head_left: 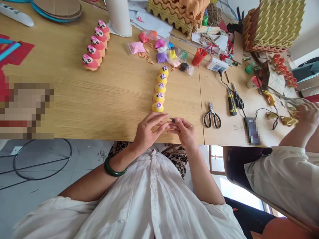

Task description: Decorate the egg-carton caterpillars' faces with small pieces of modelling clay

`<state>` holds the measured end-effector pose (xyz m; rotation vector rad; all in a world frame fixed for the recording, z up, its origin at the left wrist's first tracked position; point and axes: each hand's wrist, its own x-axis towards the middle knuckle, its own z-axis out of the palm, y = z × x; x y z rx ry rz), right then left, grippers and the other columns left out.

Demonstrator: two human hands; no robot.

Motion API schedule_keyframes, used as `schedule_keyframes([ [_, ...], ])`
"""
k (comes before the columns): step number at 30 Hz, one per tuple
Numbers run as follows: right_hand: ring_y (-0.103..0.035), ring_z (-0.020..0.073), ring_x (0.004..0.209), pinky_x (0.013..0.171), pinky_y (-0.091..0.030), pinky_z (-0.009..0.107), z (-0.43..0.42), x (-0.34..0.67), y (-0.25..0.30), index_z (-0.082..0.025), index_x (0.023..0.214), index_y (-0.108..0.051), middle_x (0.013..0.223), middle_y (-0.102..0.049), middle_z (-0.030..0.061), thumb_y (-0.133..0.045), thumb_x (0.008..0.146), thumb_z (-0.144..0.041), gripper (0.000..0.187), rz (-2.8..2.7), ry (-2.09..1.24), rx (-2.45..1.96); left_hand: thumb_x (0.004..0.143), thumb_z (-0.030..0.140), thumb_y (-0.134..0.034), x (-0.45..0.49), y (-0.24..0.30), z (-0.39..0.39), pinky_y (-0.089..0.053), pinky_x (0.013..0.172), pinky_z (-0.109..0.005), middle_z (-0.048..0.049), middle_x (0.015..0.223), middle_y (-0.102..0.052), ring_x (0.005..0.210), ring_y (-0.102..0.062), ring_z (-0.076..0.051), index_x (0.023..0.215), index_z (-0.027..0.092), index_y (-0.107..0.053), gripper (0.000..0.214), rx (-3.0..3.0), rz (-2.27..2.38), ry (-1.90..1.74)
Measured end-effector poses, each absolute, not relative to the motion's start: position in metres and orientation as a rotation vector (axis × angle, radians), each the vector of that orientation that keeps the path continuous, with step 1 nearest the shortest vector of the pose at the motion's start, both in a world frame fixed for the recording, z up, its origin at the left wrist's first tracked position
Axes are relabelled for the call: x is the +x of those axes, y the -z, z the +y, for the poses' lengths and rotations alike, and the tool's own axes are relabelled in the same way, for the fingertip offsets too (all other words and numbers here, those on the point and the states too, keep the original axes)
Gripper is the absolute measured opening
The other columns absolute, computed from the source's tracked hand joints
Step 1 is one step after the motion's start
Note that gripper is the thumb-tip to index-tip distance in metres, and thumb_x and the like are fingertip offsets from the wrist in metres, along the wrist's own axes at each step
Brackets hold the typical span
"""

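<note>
Near the table's front edge, my right hand (pixel 185 132) pinches a small dark lump (pixel 172 119), which looks like modelling clay, between thumb and finger. My left hand (pixel 149 130) comes close from the other side, its fingers stretched out and its thumb apart from them; nothing shows in it. Just beyond my hands runs a strip of yellow egg-carton bumps (pixel 159 97) with purple and dark decorations. A similar pink strip (pixel 94 49) lies farther back on the left. Small bags of coloured clay (pixel 162 57), a black bag (pixel 184 67) among them, lie behind the yellow strip.
Scissors (pixel 211 116), a yellow cutter (pixel 231 103) and a second pair of scissors (pixel 238 98) lie to the right. Behind stand a paper roll (pixel 119 16), a red cup (pixel 198 57) and stacked egg trays (pixel 276 26). A co-worker's hand (pixel 307 114) is at far right.
</note>
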<state>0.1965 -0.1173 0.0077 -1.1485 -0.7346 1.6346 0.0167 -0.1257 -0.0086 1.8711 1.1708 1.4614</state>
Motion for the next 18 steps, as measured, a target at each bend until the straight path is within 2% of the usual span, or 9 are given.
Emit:
schedule_keyframes([
  [3,-0.081,0.0167,0.066,0.063,-0.069,0.027,-0.126,0.189,-0.01,-0.019,0.096,-0.075,0.078,-0.083,0.0013,-0.095,0.073,-0.052,0.045,-0.763,-1.598,-1.159,0.103,0.024,-0.07,0.019,0.012,-0.127,-0.06,0.102,-0.024,-0.008,0.119,-0.081,0.106,-0.078,-0.015,0.125,0.017,-0.079,0.025,1.944,1.192,-1.493],
  [5,-0.081,0.0157,0.066,0.065,-0.07,0.028,-0.129,0.185,-0.011,-0.02,0.101,-0.074,0.078,-0.082,-0.0009,-0.094,0.076,-0.051,0.045,-0.799,-1.57,-1.162,0.102,0.022,-0.071,0.02,0.014,-0.129,-0.06,0.102,-0.024,-0.0079,0.116,-0.082,0.109,-0.077,-0.016,0.121,0.016,-0.08,0.022,1.951,1.201,-1.487],
  [10,-0.08,0.0156,0.069,0.067,-0.071,0.03,-0.134,0.177,-0.011,-0.022,0.109,-0.074,0.076,-0.081,-0.0028,-0.09,0.08,-0.052,0.044,-0.875,-1.561,-1.128,0.102,0.022,-0.07,0.021,0.018,-0.133,-0.06,0.097,-0.025,-0.0062,0.112,-0.083,0.103,-0.077,-0.015,0.117,0.018,-0.081,0.018,1.913,1.187,-1.447],
  [13,-0.08,0.0164,0.069,0.066,-0.071,0.031,-0.137,0.177,-0.013,-0.022,0.11,-0.075,0.076,-0.08,-0.0021,-0.083,0.086,-0.057,0.043,-0.905,-1.604,-1.144,0.103,0.024,-0.069,0.017,0.017,-0.135,-0.06,0.09,-0.025,-0.0042,0.102,-0.084,0.094,-0.077,-0.015,0.107,0.02,-0.082,0.014,1.882,1.193,-1.42],
  [18,-0.078,0.0144,0.069,0.07,-0.07,0.031,-0.144,0.182,-0.017,-0.024,0.122,-0.076,0.087,-0.083,0.0009,-0.081,0.09,-0.054,0.044,-1.04,-1.595,-1.169,0.102,0.029,-0.068,0.012,0.008,-0.137,-0.058,0.08,-0.024,-0.003,0.089,-0.082,0.082,-0.075,-0.015,0.093,0.02,-0.082,0.018,1.718,1.278,-1.353],
])
